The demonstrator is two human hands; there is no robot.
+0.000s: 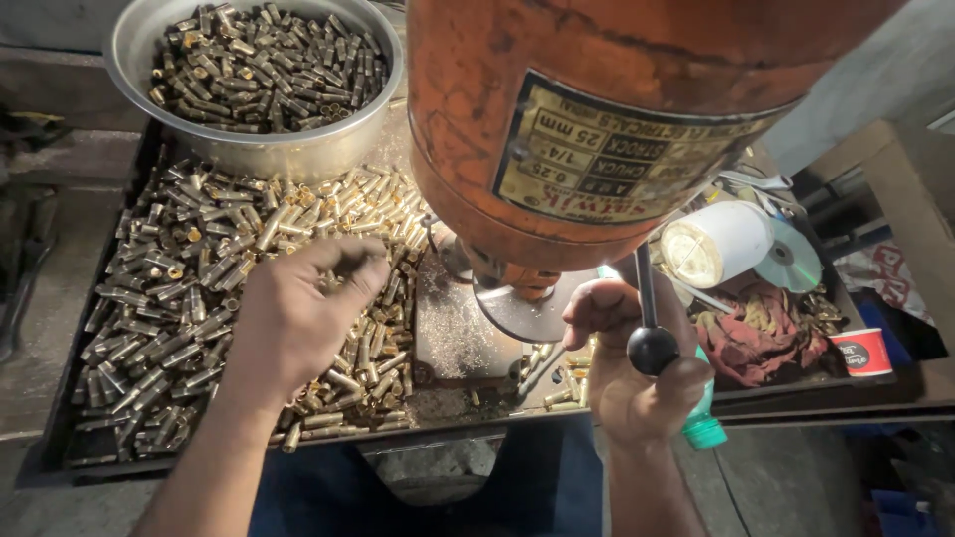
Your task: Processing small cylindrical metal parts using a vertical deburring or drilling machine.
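**Hundreds of brass pieces, one at the drill**

Many small brass tubes (pixel 189 298) lie loose in a heap across the dark tray (pixel 60 438), covering most of its left half. A steel bowl (pixel 129 45) at the tray's far edge is filled nearly to the rim with more of the same kind. How many of either lot have been worked I cannot tell; the two look alike from here. Judging by the heap, a great deal is left on the tray.

Left hand (pixel 298 318): palm down over the heap, fingers (pixel 348 261) curled together, tips touching the pile. Whether a piece is pinched among them is hidden.

Right hand (pixel 637 383): wrapped around the black-knobbed lever (pixel 652 348) of the orange drill press (pixel 597 109), fingers closed on it.

Under the chuck (pixel 517 283), a round plate (pixel 527 316); brass shavings dust the base.

Beside: white roll, disc, red rag, cup.
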